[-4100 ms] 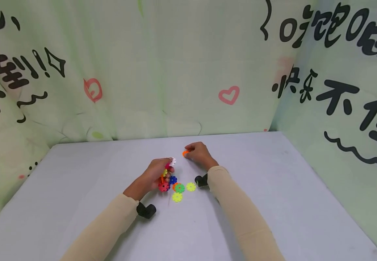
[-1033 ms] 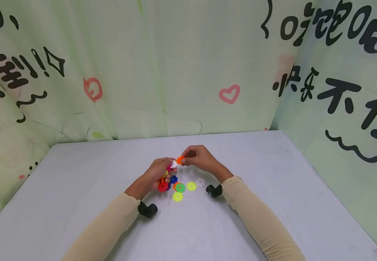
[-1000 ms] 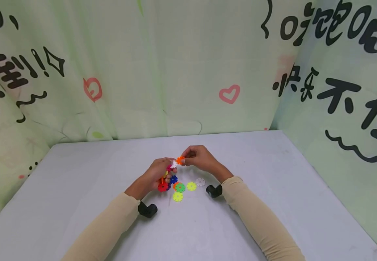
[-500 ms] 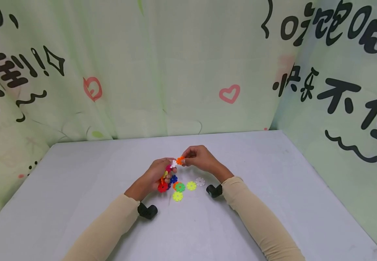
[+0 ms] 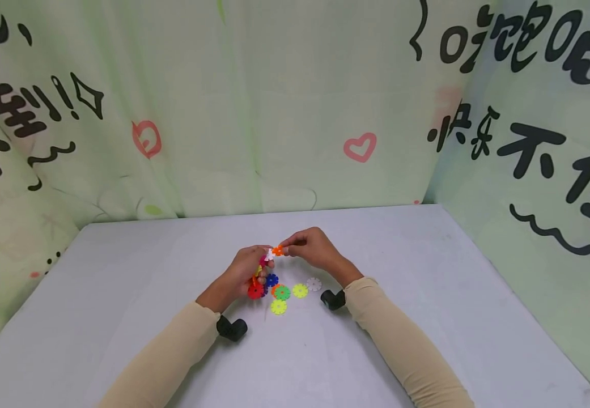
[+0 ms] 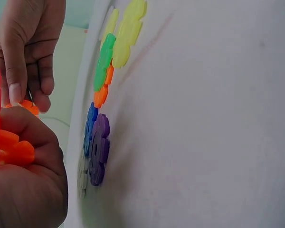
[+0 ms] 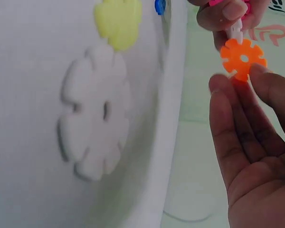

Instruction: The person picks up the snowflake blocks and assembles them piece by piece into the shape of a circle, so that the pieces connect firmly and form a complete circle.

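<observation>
My left hand [image 5: 243, 269] grips a linked chain of notched plastic flower discs above the table. A red disc [image 5: 256, 291] hangs at its lower end, an orange one [image 6: 16, 151] shows beside it in the left wrist view, and yellow and pink ones lie along the fingers. At the top is a white disc [image 7: 235, 32], seen edge-on. Between thumb and fingers, my right hand [image 5: 317, 249] pinches an orange disc [image 7: 242, 54], whose upper edge meets the white disc. Whether their slots are engaged is unclear.
On the white table [image 5: 376, 340] lie loose discs: a green one [image 5: 282, 292] over an orange one [image 6: 102, 95], two yellow ones [image 5: 300, 290], a white one [image 5: 314, 284], a blue one [image 5: 271, 280] and a purple one [image 6: 100, 149]. A printed curtain [image 5: 295, 113] surrounds the table.
The right hand has brought the orange disc from apart, further back, to the chain's white disc, then slightly further left against it. The loose white disc, formerly hidden by the right arm, shows. The left hand barely moves.
</observation>
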Demonstrator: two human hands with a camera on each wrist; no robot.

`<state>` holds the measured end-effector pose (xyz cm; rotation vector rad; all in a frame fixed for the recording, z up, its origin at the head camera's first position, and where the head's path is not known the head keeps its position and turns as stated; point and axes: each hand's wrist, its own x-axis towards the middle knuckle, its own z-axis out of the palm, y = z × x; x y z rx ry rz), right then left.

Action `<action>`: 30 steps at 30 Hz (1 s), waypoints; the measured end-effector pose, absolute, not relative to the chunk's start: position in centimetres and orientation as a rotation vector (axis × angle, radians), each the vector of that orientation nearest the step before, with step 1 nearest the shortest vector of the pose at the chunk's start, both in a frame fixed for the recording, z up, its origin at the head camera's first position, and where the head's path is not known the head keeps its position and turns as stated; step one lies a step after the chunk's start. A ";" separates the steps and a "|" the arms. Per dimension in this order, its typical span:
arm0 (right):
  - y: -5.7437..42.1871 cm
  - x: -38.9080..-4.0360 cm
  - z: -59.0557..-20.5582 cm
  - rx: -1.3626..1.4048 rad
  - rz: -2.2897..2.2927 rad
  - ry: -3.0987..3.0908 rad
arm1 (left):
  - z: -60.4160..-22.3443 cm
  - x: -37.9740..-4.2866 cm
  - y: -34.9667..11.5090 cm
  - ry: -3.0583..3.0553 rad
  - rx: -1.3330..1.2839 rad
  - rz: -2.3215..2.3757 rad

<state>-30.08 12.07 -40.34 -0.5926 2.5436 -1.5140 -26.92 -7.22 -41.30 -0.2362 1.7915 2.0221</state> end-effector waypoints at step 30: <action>13.0 -30.1 -40.8 -0.547 -1.450 2.465 | -41.4 -27.4 -7.8 1.786 -0.284 1.989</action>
